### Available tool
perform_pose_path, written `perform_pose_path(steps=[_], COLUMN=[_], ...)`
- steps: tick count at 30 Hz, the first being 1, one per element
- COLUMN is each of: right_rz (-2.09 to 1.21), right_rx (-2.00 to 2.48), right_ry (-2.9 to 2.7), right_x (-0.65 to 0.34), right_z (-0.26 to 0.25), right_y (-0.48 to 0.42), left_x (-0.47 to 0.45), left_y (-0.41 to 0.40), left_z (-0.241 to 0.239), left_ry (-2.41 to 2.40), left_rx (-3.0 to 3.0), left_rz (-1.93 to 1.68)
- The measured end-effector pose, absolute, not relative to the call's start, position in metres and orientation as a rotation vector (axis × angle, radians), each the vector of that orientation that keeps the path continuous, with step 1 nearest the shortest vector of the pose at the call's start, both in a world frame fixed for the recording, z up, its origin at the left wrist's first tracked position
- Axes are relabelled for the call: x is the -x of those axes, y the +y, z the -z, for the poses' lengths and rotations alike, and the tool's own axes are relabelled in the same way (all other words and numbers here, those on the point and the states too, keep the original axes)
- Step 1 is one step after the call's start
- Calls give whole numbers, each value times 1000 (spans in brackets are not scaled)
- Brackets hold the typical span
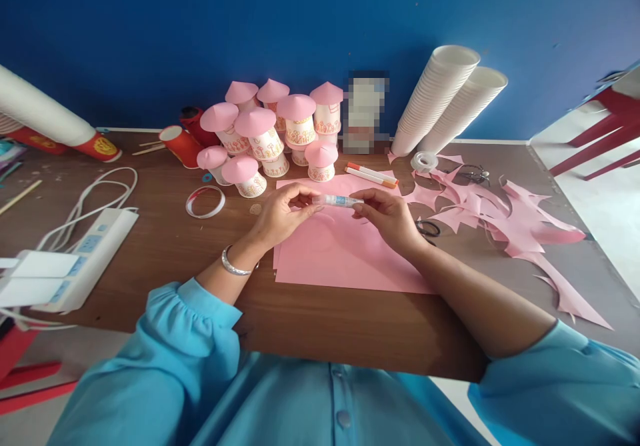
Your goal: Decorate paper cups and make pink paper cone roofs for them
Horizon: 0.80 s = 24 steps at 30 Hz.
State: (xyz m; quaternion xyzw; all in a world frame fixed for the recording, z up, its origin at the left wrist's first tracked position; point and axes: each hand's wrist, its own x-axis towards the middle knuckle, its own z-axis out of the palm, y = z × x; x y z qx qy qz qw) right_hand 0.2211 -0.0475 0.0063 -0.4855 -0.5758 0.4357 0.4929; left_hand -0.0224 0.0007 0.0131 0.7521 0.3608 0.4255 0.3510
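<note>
A slim glue stick (336,201) with a blue and white label lies level between my two hands. My left hand (285,213) pinches its left end between thumb and fingers. At the other end, the thumb and fingers of my right hand (391,214) are closed on it. Beneath both hands are flat pink paper sheets (345,259) on the brown table. Just beyond the hands, two markers (373,176) with orange ends rest at the sheets' far edge. Black scissor handles (427,228) show beside my right wrist, their blades hidden.
Paper-cup houses (265,136) with pink cone roofs stand at the back. Tall stacks of white cups (435,96) lean against the blue wall, near a clear tape roll (424,161). Pink scraps (520,223) cover the right side. A power strip (93,256) with cables lies left.
</note>
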Motion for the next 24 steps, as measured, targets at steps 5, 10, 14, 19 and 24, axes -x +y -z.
perform_pose_path(steps=[5,10,14,19,24], right_rz=[-583,-640,-1063,-760,-40], right_rx=[1064,1114,1202,1304,1889], right_ry=[-1764,-1731,-1546,-1705,-1601], right_x=[-225,-223,-215,-227,-286], right_z=[-16,-22,-27,-42,-38], right_y=[-51,-58,-59,-43,-18], left_x=[24,26,25,19,24], left_y=[-2,-6,-8,-9,-7], left_z=[-18,-23,-25,-28,-23], left_ry=[857,742,738,786,968], left_rx=[-2015,-2144,-2288,-2306,-2201], left_rz=[-1076,-1153,-1191,-1018,-1149])
